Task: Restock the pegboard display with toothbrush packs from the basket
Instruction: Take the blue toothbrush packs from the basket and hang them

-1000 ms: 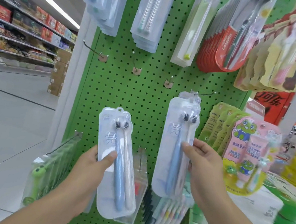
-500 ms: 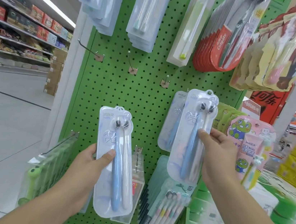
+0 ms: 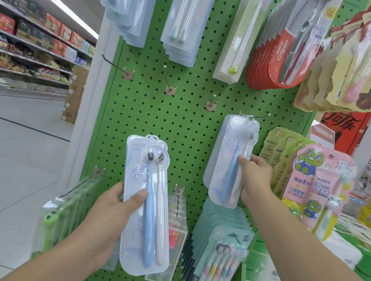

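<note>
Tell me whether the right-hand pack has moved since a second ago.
Yes. The right hand has carried its pack up the pegboard, so its top now meets the hook.

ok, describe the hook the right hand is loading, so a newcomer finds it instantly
On the green pegboard, look at the middle row of hooks. Three on the left are bare; the target hook is the fourth, just left of the frog packs. It alone carries clear packs, with the right hand on the front one.

Packs (image 3: 230, 160) on pegboard (image 3: 182, 121) hook (image 3: 257, 117)
</note>
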